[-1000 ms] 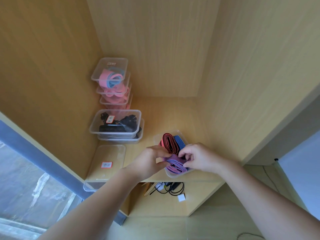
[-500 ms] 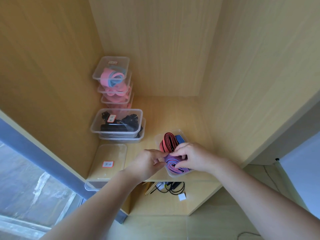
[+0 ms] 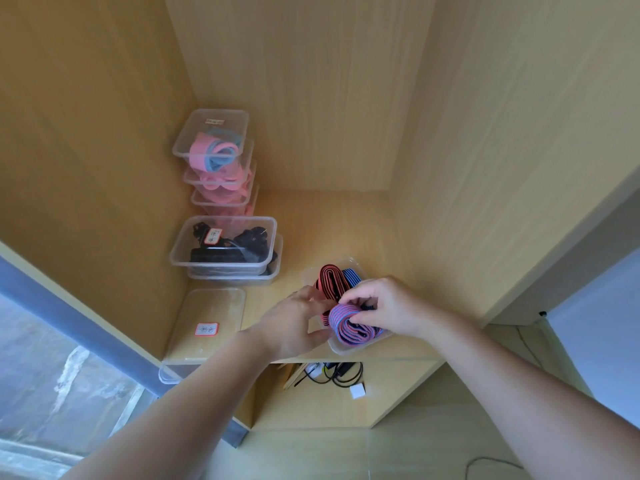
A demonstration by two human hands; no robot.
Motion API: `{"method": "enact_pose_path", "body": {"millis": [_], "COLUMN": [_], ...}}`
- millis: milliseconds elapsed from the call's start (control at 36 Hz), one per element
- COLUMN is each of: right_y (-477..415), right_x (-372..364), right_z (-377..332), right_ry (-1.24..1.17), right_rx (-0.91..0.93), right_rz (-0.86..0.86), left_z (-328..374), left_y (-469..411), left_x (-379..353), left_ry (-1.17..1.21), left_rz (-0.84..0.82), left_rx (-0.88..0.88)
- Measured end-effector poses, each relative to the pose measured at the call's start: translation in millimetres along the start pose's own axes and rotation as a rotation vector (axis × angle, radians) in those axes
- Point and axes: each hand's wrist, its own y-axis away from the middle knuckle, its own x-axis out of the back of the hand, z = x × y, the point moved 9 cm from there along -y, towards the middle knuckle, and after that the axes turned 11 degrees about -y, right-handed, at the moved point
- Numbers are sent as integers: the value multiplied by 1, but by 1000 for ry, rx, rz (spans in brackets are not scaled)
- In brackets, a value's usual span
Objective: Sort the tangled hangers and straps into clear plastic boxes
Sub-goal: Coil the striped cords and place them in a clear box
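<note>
Purple-striped strap, rolled, sits at the near end of the open clear box, close to the shelf front edge.

Head view: right hand pinches the roll's top with curled fingertips, likely tucking it down beside the red strap and blue strap. Left hand holds the box's left wall, thumb at the near rim, probably to steady it. Loose lid lies to the left. Lidded boxes stand behind, clear of the work.

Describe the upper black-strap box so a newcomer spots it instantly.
Inside the wooden cabinet, follow the shelf's left wall. Between the pink-filled stack behind and the flat labelled lid in front stands a dark-filled pair; take its upper box, the one labelled on top.
</note>
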Motion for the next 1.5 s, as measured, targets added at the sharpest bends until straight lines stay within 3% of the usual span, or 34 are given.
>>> {"method": "enact_pose_path", "body": {"millis": [222, 306, 472, 667, 778, 944, 1056, 1500], "right_y": [1, 2, 1, 11, 14, 13, 11, 6], "right_x": [-13, -14, -5, 4, 13, 25, 31, 27], "right_z": [11, 15, 15, 16, 22, 31, 37, 31], "right_ry": [-43, -65, -55, -84, -87, -170, -100, 73], "right_rx": [-89, -123, -129, -128, -165, -207, -219, -293], "right_rz": [-69, -88, -19, 16, 33, 134, 178, 147], "left_z": [9, 8, 6, 24, 22, 24, 23, 15], "left_y": [4, 3, -15, -41, -42, -44, -42, -46], "left_x": [9, 7, 18, -3, 5, 2, 4, 5], "left_ry": [77, 30, -205, -201, -73, -84, -8, -39], "left_rz": [32, 2, 107, -123, -7, -26, 13, 168], "left_rx": [-16, 11, 3, -157, -183, -219, -228, -218]}}
